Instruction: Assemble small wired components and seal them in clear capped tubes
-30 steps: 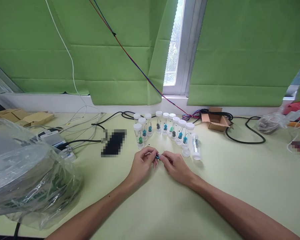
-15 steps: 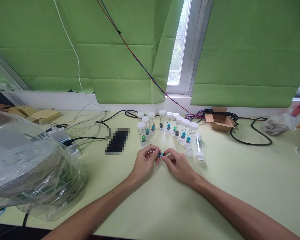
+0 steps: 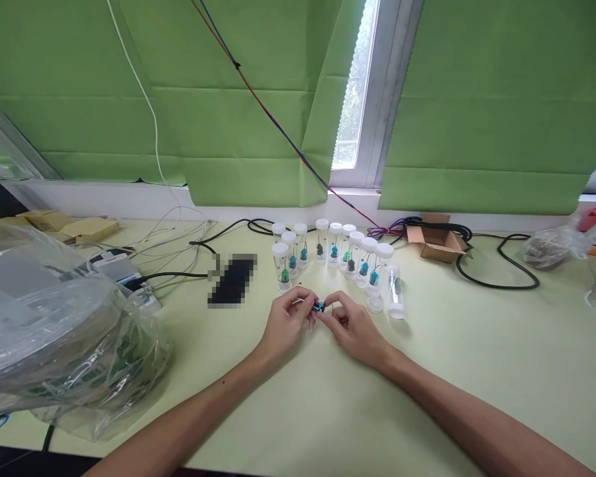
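Note:
My left hand point(image 3: 287, 323) pinches a small blue and black part point(image 3: 318, 307) between thumb and fingertips, just above the table. From the other side my right hand point(image 3: 356, 329) has its thumb and index finger at the black end of the part, which the fingertips partly cover. Behind both hands stand several clear tubes with white caps, such as the front left tube point(image 3: 281, 265), each with a small blue, green or dark piece inside. A further tube point(image 3: 396, 290) lies on its side, right of the standing ones.
A large plastic-wrapped object point(image 3: 79, 351) takes up the left of the table point(image 3: 298, 411). A blurred dark rectangle point(image 3: 232, 281) lies left of the tubes. An open cardboard box point(image 3: 440, 243) and a looped black cable point(image 3: 506, 286) are at the back right.
The right fingertips have shifted slightly, and more of the blue and black part shows between the hands. The tubes have not moved.

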The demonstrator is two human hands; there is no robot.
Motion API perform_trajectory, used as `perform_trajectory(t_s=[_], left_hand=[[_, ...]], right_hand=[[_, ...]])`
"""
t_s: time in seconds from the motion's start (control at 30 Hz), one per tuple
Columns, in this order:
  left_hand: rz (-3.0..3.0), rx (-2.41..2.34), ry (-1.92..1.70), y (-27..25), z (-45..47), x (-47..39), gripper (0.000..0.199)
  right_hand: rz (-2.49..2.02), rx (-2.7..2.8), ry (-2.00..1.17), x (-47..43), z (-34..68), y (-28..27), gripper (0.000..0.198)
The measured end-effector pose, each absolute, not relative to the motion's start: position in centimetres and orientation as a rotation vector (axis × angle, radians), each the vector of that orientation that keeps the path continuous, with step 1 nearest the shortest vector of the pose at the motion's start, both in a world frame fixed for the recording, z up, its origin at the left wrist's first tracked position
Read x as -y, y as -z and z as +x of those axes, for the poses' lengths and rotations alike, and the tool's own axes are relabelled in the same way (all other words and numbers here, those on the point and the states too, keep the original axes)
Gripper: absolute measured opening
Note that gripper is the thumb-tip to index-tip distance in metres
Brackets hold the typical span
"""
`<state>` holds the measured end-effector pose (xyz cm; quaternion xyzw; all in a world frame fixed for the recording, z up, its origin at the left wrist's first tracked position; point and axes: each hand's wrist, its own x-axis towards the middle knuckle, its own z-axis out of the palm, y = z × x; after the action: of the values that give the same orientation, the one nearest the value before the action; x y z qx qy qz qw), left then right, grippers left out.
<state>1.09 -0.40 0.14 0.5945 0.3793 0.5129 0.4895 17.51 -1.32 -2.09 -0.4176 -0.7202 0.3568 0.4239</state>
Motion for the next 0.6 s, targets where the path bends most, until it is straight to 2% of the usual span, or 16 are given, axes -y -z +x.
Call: perform_trajectory(t_s=[0.33, 0.6], left_hand=[[1.443, -0.932, -1.24, 0.25, 1.05, 0.26, 0.022], [1.452, -0.91, -1.245, 0.22, 1.02, 0.25, 0.021]], right_hand=[[-1.081, 1.836, -0.902, 1.44, 17.48, 1.83, 0.025], [-1.041, 1.807, -0.877, 1.29, 17.48, 2.22, 0.02]])
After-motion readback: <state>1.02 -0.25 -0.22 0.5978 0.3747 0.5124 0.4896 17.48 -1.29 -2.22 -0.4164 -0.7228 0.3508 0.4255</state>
